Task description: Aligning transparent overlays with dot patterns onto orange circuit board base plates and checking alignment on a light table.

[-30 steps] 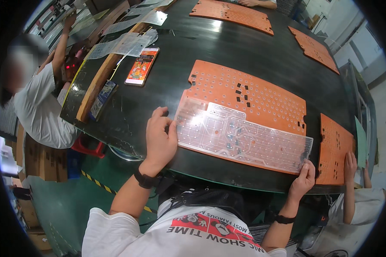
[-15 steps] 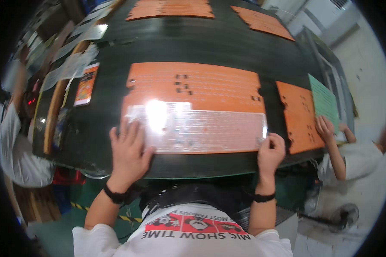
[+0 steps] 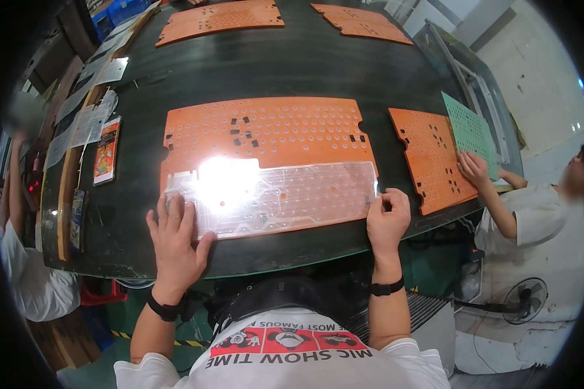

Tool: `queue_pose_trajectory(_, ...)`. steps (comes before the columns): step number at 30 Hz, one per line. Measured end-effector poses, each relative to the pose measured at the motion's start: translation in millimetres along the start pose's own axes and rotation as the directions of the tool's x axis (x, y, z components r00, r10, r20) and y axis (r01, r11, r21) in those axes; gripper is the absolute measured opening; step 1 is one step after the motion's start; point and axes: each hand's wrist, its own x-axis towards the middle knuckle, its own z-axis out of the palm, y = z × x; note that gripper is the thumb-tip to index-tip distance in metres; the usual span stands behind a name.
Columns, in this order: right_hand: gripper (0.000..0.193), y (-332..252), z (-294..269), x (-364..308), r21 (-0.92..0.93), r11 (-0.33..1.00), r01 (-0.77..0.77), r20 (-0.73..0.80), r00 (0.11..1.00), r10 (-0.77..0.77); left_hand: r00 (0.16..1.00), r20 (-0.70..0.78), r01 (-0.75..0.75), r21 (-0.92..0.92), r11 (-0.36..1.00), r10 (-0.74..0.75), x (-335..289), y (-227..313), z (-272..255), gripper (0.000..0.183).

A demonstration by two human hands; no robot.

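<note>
A clear plastic sheet with printed traces point(image 3: 311, 194), like a keyboard membrane, lies over the near half of an orange board point(image 3: 279, 139) dotted with small round spots and black patches. Strong glare hides part of the sheet's left side. My left hand point(image 3: 177, 245) rests on the sheet's left end, fingers spread and thumb by the near edge. At the right end, my right hand point(image 3: 388, 220) pinches the sheet's edge between thumb and forefinger; that edge curls up slightly.
Right of me, another person's hand point(image 3: 475, 170) holds a green sheet point(image 3: 472, 133) over a second orange board point(image 3: 428, 165). More orange boards point(image 3: 220, 23) lie at the far side. A phone point(image 3: 106, 150) and clear film pieces point(image 3: 87, 126) lie by the wooden strip point(image 3: 66, 214) on the left.
The view has shifted, so the boards appear lower left and tilted. Both hands keep their places on the clear sheet, with the right still pinching its edge.
</note>
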Motion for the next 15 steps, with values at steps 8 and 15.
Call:
queue_pose_trajectory(8,0.029,-15.0,-3.7,4.5,-0.047,0.973,0.225,0.127,0.968,-0.218,0.999,0.009,-0.030,-0.056,0.998,0.031,8.8,-0.7,1.8,0.059)
queue_pose_trajectory(15,0.041,-17.6,6.8,3.3,-0.042,0.884,0.466,0.429,0.807,-0.406,1.000,0.029,0.009,-0.111,0.994,-0.006,6.7,-9.5,-12.5,0.057)
